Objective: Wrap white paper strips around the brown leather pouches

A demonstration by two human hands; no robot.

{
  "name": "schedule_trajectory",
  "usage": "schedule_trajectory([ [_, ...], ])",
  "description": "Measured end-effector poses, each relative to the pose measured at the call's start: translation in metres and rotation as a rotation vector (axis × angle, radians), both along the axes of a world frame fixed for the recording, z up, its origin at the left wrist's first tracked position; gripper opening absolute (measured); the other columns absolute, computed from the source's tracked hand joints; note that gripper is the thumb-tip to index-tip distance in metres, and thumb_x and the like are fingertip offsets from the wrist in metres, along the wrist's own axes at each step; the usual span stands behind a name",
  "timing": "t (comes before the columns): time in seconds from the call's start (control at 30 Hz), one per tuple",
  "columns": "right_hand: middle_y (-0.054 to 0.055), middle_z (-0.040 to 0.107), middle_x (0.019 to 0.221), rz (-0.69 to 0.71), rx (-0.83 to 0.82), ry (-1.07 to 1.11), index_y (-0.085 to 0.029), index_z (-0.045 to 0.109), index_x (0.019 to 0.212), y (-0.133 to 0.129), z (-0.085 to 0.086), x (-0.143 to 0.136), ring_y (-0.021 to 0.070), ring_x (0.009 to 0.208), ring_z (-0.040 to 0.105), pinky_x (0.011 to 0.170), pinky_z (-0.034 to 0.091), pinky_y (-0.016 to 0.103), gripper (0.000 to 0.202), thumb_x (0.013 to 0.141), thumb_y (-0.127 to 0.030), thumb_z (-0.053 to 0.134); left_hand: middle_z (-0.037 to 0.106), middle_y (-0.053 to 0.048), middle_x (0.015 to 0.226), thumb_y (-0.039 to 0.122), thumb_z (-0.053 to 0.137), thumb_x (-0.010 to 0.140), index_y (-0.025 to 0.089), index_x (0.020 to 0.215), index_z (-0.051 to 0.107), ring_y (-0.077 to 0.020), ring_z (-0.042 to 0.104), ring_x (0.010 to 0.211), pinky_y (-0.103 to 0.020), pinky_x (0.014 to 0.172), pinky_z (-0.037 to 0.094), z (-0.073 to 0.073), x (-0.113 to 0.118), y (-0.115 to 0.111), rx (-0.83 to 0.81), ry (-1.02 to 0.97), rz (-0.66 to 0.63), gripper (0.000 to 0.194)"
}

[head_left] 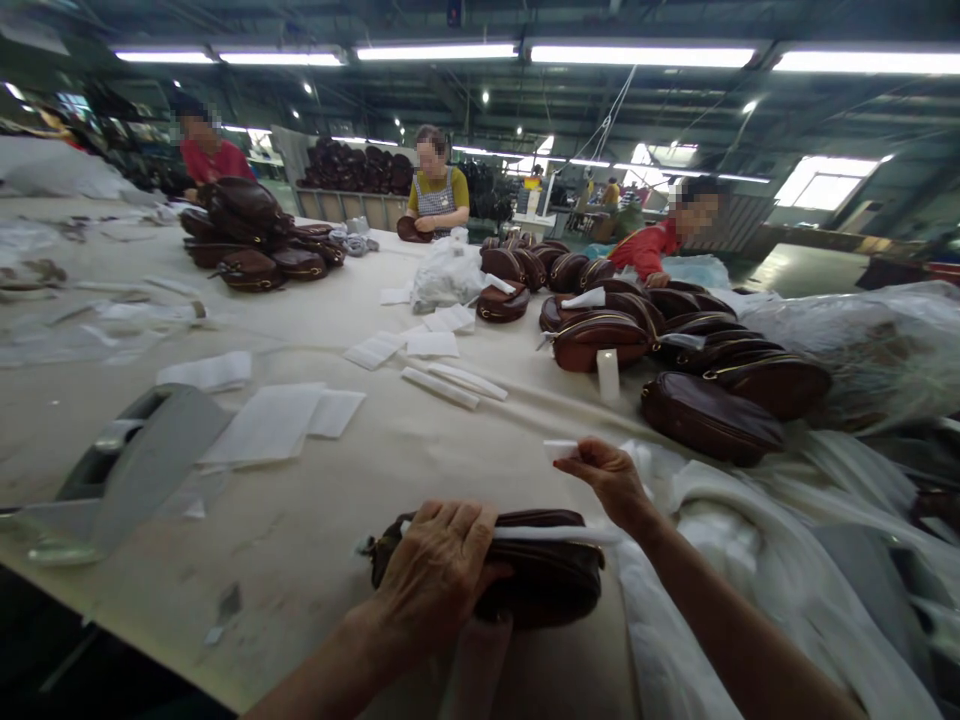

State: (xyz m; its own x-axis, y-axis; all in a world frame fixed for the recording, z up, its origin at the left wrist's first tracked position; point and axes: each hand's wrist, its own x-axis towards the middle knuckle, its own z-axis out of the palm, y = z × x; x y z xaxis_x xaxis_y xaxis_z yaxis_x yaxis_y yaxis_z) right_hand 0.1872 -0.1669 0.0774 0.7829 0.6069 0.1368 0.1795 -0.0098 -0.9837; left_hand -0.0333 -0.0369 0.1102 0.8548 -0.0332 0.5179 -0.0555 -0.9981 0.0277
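Note:
A dark brown bag (pixel 551 590) lies on the pale tabletop near the front edge, a white strip (pixel 551 534) running along its top. My left hand (pixel 444 560) is wrapped over the bag's left part, thumb on the near side. To the right and farther off, my right hand (pixel 609 480) pinches a small white piece (pixel 561 450) between thumb and fingers, raised above the table. Another pale strip (pixel 480 660) hangs below the bag, partly under my left wrist.
Brown bags (pixel 735 370) are heaped at the right and more (pixel 251 225) at the back left. White sheets (pixel 266 425) and a grey tape dispenser (pixel 142 465) lie left. Clear plastic (pixel 885 350) covers the right. Three people (pixel 439 190) work around the table (pixel 360 480).

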Motion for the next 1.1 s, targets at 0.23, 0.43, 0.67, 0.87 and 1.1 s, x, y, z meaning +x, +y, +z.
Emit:
schedule_trajectory([
  [0.23, -0.001, 0.066, 0.069, 0.216, 0.022, 0.036, -0.020, 0.073, 0.069, 0.007, 0.016, -0.008, 0.0124, 0.065, 0.057, 0.067, 0.051, 0.028, 0.028, 0.054, -0.042, 0.082, 0.063, -0.006, 0.083, 0.043, 0.036, 0.095, 0.012, 0.102, 0.053, -0.0187, 0.058, 0.073, -0.033, 0.069, 0.042, 0.002, -0.003, 0.005, -0.103, -0.125, -0.180, 0.035],
  [0.43, 0.002, 0.066, 0.077, 0.479, 0.025, -0.101, -0.020, 0.074, 0.085, 0.011, 0.023, -0.042, 0.0137, 0.074, 0.059, 0.069, 0.049, 0.025, 0.023, 0.069, -0.036, 0.076, 0.066, -0.004, 0.089, 0.050, 0.057, 0.086, 0.015, 0.108, 0.054, -0.0170, 0.062, 0.081, -0.031, 0.076, 0.044, 0.002, -0.007, 0.012, -0.355, -0.001, -0.273, 0.041],
  [0.67, 0.005, 0.062, 0.079, 0.626, 0.025, -0.519, -0.017, 0.070, 0.080, 0.012, 0.041, -0.069, 0.0132, 0.073, 0.059, 0.066, 0.048, 0.022, 0.025, 0.088, -0.036, 0.055, 0.066, -0.001, 0.093, 0.044, 0.085, 0.053, 0.019, 0.104, 0.059, -0.0191, 0.061, 0.084, -0.027, 0.075, 0.046, 0.011, -0.001, 0.023, -0.672, 0.234, -0.054, 0.063],
  [0.87, 0.000, 0.067, 0.073, 0.451, 0.026, -0.631, -0.021, 0.060, 0.099, 0.011, 0.033, -0.068, 0.0115, 0.065, 0.062, 0.065, 0.052, 0.022, 0.018, 0.085, -0.031, 0.056, 0.068, 0.000, 0.080, 0.041, 0.081, 0.063, 0.018, 0.082, 0.067, -0.0165, 0.062, 0.077, -0.027, 0.077, 0.040, 0.010, 0.002, 0.027, -0.686, 0.249, -0.238, 0.033],
  [1.1, 0.002, 0.071, 0.079, 0.433, -0.145, -0.597, -0.019, 0.069, 0.083, -0.004, 0.025, -0.081, 0.0141, 0.075, 0.067, 0.070, 0.056, 0.024, 0.027, 0.087, -0.041, 0.056, 0.069, -0.001, 0.077, 0.037, 0.072, 0.071, 0.018, 0.083, 0.071, -0.0147, 0.062, 0.073, -0.028, 0.075, 0.041, 0.027, -0.002, 0.027, -0.966, 0.134, -0.263, 0.022],
])
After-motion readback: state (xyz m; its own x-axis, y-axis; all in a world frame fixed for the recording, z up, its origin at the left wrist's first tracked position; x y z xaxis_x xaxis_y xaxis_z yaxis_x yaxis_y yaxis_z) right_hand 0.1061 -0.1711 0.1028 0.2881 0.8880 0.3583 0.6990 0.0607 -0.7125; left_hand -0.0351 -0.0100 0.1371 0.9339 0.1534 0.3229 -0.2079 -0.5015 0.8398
